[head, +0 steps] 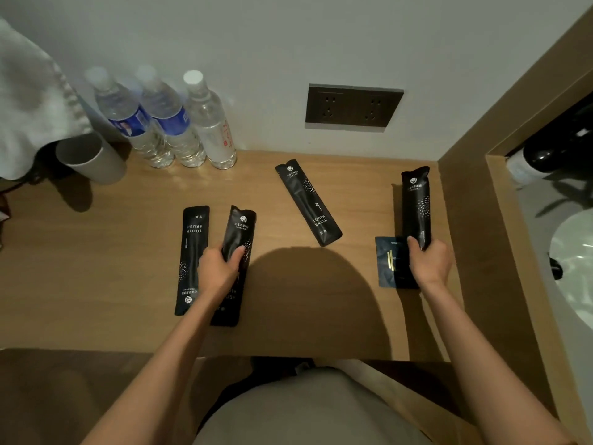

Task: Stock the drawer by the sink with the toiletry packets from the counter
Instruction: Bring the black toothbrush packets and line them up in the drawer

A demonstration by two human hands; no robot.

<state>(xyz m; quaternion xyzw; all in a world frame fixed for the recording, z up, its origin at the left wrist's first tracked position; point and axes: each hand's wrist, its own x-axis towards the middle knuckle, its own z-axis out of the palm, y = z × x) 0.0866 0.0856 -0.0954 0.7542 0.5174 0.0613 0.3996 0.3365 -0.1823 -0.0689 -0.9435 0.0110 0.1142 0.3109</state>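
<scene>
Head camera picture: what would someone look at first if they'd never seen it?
Probably the two hands, each gripping a long black pouch: the left hand holds the left packet on the counter, and the right hand holds the right packet near the right edge. Then the loose toothbrush packet slanting between them, and the three water bottles at the back left.

Bare bench is open at 9 o'clock and at centre, between the left hand and the right hand. Three water bottles and a grey cup block 10 to 11 o'clock. A wooden side panel closes 3 o'clock. A loose toothbrush packet lies diagonally at 12 o'clock.
</scene>
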